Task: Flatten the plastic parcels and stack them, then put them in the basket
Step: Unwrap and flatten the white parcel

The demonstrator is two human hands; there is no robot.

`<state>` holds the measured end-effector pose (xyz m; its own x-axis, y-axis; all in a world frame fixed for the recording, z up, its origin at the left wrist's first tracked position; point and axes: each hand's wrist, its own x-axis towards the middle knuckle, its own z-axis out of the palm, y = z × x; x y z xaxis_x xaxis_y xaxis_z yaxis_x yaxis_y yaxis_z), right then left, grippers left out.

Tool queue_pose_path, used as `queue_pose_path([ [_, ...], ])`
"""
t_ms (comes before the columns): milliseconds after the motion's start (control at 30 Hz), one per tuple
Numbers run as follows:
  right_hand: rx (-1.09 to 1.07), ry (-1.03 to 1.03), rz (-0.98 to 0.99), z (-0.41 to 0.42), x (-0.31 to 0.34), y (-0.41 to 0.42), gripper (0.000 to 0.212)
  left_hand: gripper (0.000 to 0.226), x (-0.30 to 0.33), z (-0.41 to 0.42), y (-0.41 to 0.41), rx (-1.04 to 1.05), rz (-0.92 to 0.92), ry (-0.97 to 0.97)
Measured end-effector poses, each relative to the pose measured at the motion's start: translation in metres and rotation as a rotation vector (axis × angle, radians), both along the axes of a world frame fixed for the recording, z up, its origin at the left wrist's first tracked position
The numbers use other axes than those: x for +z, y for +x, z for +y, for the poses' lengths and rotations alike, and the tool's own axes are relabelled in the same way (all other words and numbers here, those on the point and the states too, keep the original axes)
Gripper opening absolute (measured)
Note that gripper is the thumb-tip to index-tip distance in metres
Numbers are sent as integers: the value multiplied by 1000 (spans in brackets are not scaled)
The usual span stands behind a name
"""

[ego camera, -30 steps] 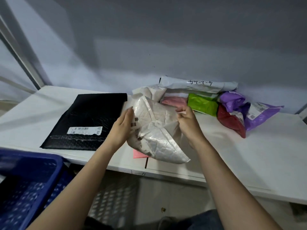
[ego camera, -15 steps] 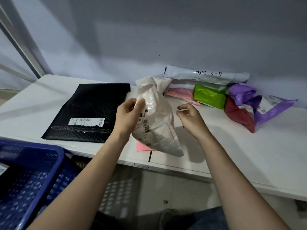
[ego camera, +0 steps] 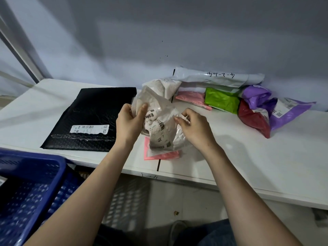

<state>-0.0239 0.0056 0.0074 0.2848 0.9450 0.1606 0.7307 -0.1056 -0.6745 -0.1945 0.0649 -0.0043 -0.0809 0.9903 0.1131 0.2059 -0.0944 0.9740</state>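
Note:
A crumpled white parcel with barcode labels is held just above the white table. My left hand grips its upper left part, thumb on the front. My right hand pinches its right edge. Under it lies a flat pink parcel. A flattened black bubble mailer lies on the table to the left. The blue basket stands below the table edge at lower left.
At the back right is a pile of parcels: another white one, a long grey one, a pink one, a green one, a red one and purple ones. A grey wall stands close behind.
My right hand, free half a second ago, has come back onto the white parcel's right edge. The parcel has turned so its labels face me, and it has crumpled between my hands.

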Motion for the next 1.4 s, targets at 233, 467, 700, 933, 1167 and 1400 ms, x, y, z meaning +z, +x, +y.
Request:
queue_pose_path([
  [233,-8,30,-164,1,8,8,27,34,3,2,-2,48,71,94],
  [467,-12,15,-136,0,4,10,24,39,10,2,-4,23,28,127],
  [700,58,38,164,1,6,8,40,44,6,-3,0,-178,-17,10],
  [933,-81,117,259,6,3,15,25,82,8,1,-5,-293,-9,-216],
  [1167,-303,235,391,6,5,26,17,59,-3,-6,-10,-492,122,-312],
  [1400,-288,201,369,8,1,27,15,13,-3,-2,-3,-327,-79,-187],
])
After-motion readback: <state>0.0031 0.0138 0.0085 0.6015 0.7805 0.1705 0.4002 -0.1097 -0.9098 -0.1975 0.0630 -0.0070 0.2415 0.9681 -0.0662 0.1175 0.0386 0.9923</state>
